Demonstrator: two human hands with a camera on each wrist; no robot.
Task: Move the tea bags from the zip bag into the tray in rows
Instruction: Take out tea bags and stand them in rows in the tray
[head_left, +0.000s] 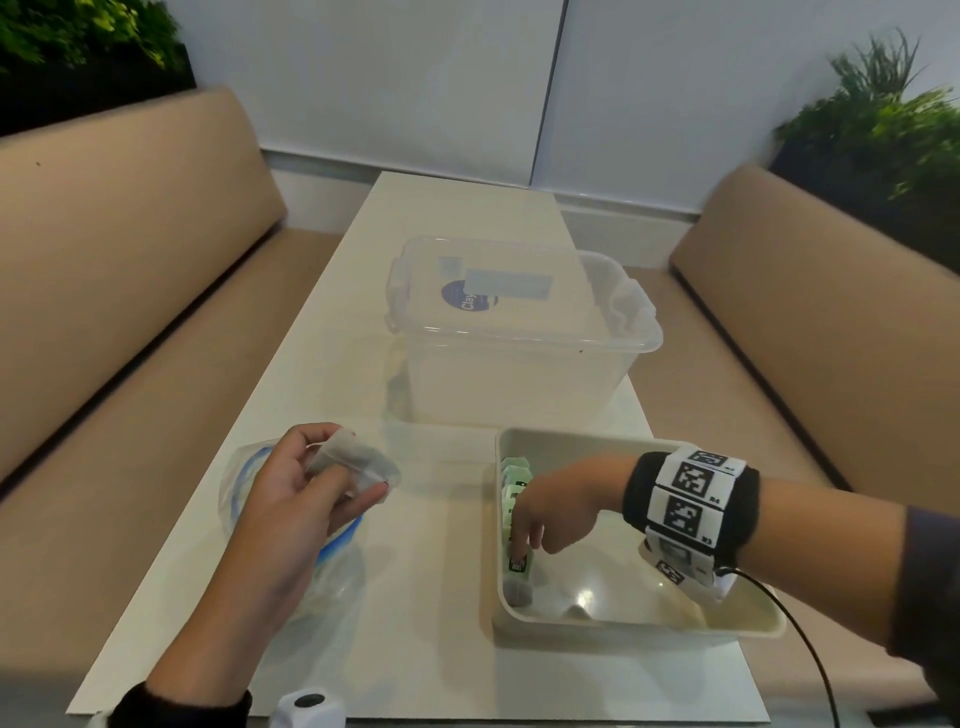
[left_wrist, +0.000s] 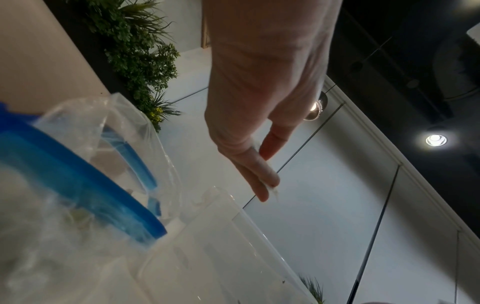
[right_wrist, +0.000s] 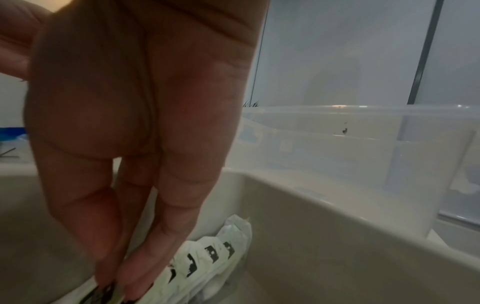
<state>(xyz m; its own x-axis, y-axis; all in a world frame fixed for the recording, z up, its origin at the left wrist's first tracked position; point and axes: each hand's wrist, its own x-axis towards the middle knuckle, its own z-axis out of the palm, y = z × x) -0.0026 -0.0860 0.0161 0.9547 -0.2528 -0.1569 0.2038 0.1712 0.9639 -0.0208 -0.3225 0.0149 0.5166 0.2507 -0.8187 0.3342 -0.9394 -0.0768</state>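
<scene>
Left hand (head_left: 296, 499) pinches white paper tea bag (head_left: 353, 462) above clear blue-zip plastic bag (head_left: 291, 535). Right hand (head_left: 550, 509), fingers pointing down, pinches green-tagged tea bag (head_left: 518, 564) in row (right_wrist: 207, 255) along beige rectangular tray's (head_left: 644, 626) left wall.

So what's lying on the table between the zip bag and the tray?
Nothing: in the head view the white table is bare between the zip bag and the tray. The clear box stands farther back.
</scene>
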